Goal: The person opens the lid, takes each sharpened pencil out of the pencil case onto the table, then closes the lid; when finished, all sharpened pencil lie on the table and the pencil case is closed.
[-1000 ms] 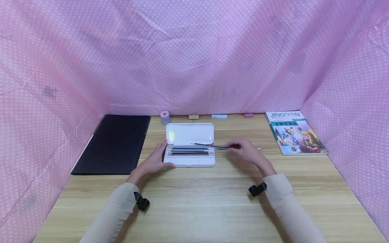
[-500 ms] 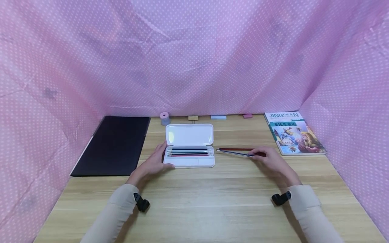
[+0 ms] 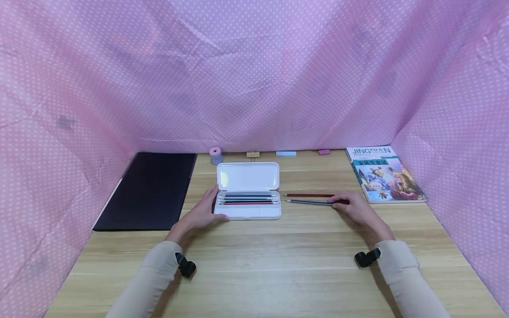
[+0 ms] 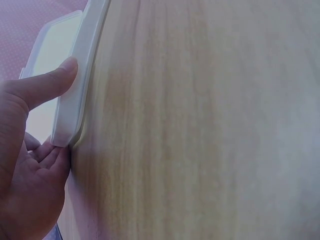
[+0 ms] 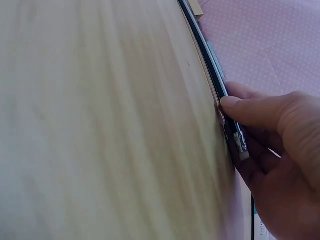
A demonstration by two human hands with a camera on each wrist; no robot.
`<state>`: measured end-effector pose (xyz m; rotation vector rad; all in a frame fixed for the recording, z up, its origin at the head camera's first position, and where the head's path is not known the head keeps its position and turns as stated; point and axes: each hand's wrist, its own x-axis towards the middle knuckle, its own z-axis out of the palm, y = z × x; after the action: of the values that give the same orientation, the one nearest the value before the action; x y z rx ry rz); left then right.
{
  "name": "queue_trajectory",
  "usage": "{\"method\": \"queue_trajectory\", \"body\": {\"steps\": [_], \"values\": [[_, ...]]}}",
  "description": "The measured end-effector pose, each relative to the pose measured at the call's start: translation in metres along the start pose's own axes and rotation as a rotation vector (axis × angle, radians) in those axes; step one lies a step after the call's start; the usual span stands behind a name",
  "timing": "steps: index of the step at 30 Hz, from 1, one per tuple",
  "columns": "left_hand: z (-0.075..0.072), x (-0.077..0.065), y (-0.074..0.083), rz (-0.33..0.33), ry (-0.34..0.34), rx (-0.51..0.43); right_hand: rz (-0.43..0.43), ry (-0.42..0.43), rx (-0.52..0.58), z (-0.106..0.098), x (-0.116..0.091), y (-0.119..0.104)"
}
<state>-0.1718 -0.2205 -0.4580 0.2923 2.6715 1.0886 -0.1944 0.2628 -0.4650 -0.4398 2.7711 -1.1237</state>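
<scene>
A white pencil case (image 3: pixel 238 213) lies with its lid (image 3: pixel 248 176) raised and several pencils (image 3: pixel 248 199) in its long compartment. My left hand (image 3: pixel 200 215) holds the case's left end, thumb (image 4: pixel 55 82) on the front side and fingers around the corner. To the right of the case my right hand (image 3: pixel 355 211) pinches a dark blue striped pencil (image 3: pixel 308 202) near its eraser end, low over the table. The white eraser tip (image 5: pixel 244 155) shows below the thumb in the right wrist view. Just behind it a red pencil (image 3: pixel 308 195) lies nearly parallel, its right end hidden by the hand.
A black folder (image 3: pixel 147 192) lies at left, a magazine (image 3: pixel 385 174) at right. Along the back edge stand a pink-and-grey cylinder (image 3: pixel 216 155), a yellow binder clip (image 3: pixel 252 154), a pale blue block (image 3: pixel 286 153) and a pink block (image 3: pixel 324 152). A pink dotted cloth (image 3: pixel 254 79) hangs behind.
My right hand has carried the blue pencil rightward from over the case's edge and lowered it in front of the red pencil, uncovering that one. The left hand has stayed on the case.
</scene>
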Motion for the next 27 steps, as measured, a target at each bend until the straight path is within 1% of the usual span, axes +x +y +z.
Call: {"method": "queue_trajectory", "body": {"steps": [6,9,14,18,20,23,27], "values": [[0.0,0.001,0.0,-0.018,-0.006,-0.014,0.016,0.004,-0.026,0.0,0.0,0.0],[0.0,0.001,0.0,-0.022,-0.012,-0.021,0.007,0.005,-0.037,0.0,0.0,0.0],[0.0,0.001,0.001,-0.025,-0.014,-0.028,-0.015,0.052,-0.042,-0.002,0.0,-0.006],[0.0,0.0,0.001,-0.023,-0.013,-0.025,-0.063,0.09,-0.08,-0.003,0.006,-0.027],[0.0,0.0,0.0,-0.023,-0.011,-0.024,-0.111,0.086,-0.082,-0.001,0.012,-0.041],[0.0,0.0,0.0,-0.025,-0.011,-0.031,-0.181,0.048,-0.046,0.006,0.024,-0.065],[0.0,0.0,-0.001,-0.027,-0.01,-0.055,-0.243,-0.02,0.03,0.028,0.044,-0.09]]}}
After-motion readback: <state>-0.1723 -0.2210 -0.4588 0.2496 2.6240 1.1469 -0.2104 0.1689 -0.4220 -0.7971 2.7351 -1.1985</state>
